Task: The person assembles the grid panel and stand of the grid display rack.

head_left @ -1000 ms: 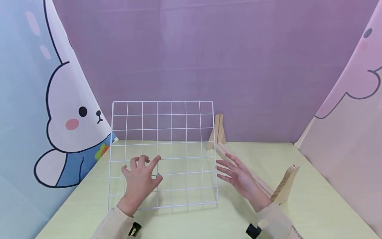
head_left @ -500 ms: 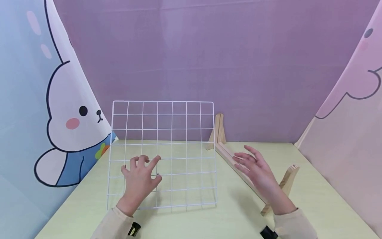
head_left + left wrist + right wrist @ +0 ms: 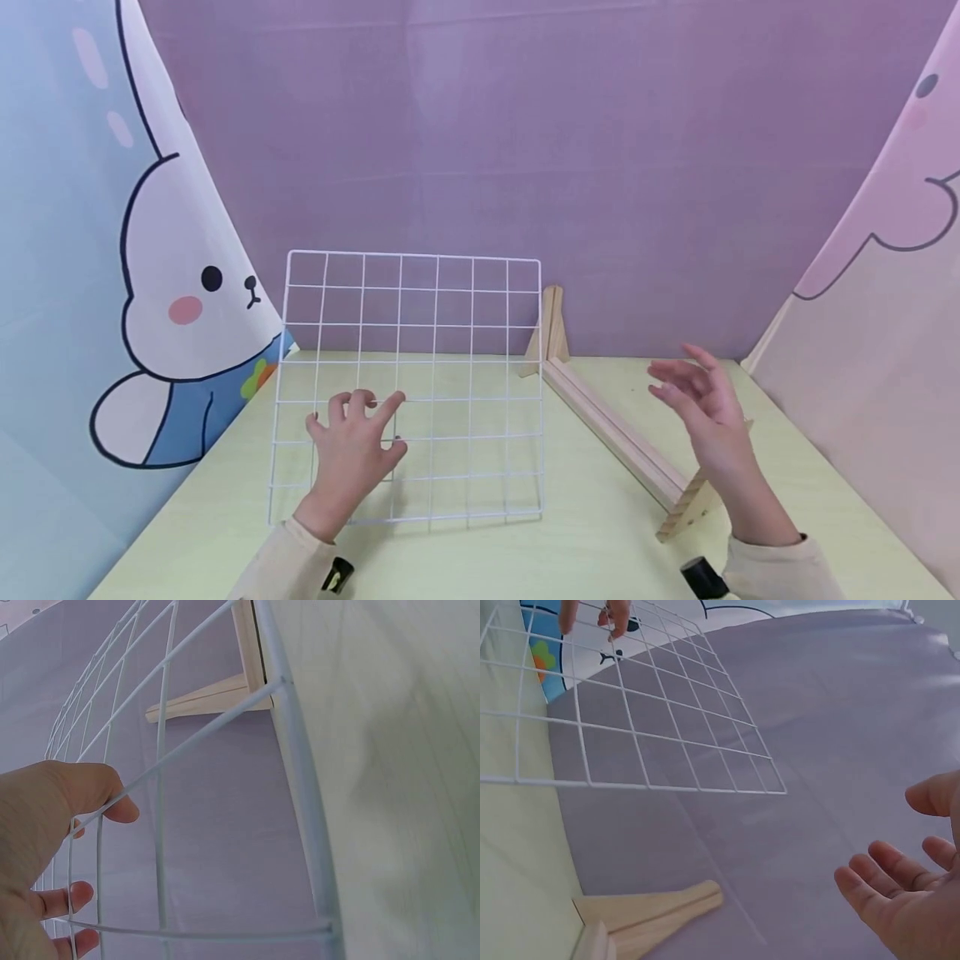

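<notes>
A white wire grid panel (image 3: 437, 325) stands upright on its lower edge on the pale green table (image 3: 525, 558). My left hand (image 3: 352, 454) grips it in the lower left, fingers curled through the wires; the left wrist view shows the hand (image 3: 45, 847) hooked round thin wires of the grid (image 3: 300, 787). My right hand (image 3: 708, 412) hovers in the air with fingers spread, holding nothing, above the near end of a wooden stand (image 3: 611, 429). In the right wrist view the right hand's (image 3: 907, 900) palm is bare, and the grid (image 3: 622, 705) lies off to its left.
The long wooden stand with triangular feet (image 3: 645, 911) runs diagonally from the back wall toward the front right. A purple backdrop (image 3: 570, 167) closes the back, and cartoon rabbit curtains (image 3: 172, 300) hang on both sides. Bare tabletop lies in front of the grid.
My right hand has drawn away from the grid's right edge, moving right and upward over the wooden stand. The left hand keeps its grip; the grid has barely shifted.
</notes>
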Tool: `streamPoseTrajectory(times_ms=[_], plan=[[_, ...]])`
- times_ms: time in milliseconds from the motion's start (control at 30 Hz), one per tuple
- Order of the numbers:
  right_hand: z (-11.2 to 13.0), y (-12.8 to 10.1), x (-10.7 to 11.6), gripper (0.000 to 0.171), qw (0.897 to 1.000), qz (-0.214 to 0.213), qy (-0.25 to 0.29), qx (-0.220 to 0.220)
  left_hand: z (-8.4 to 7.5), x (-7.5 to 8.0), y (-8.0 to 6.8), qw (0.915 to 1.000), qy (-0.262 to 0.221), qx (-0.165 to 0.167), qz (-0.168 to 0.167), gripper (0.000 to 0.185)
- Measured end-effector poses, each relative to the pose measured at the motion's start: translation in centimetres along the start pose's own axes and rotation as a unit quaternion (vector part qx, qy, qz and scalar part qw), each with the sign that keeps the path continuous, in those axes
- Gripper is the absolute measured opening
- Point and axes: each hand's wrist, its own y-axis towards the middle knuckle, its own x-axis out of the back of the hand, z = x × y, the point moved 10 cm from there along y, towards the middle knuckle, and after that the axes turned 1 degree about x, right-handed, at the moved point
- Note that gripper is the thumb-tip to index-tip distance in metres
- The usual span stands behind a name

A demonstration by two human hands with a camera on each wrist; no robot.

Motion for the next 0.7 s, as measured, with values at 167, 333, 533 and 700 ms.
streamPoseTrajectory(times_ms=[167,333,533,700], plan=[[1.3,0.1,2.3,0.055,0.997,-0.073,-0.011,0.035,0.0,-0.2,0.0,1.0000,-0.008,0.000,0.003,0.054],[2.3,-0.5,5.2,0.053,0.984,-0.158,-0.015,0.077,0.0,-0.2,0.0,0.9999,-0.009,-0.005,0.001,0.055],[2.9,-1.7,7.7,0.054,0.972,-0.208,-0.056,0.096,0.0,0.0,0.0,0.9999,-0.003,-0.011,-0.008,0.054],[1.7,-2.7,8.9,0.058,0.968,-0.224,-0.099,0.054,0.1,0.0,-0.1,0.9999,0.001,-0.012,-0.007,0.054]])
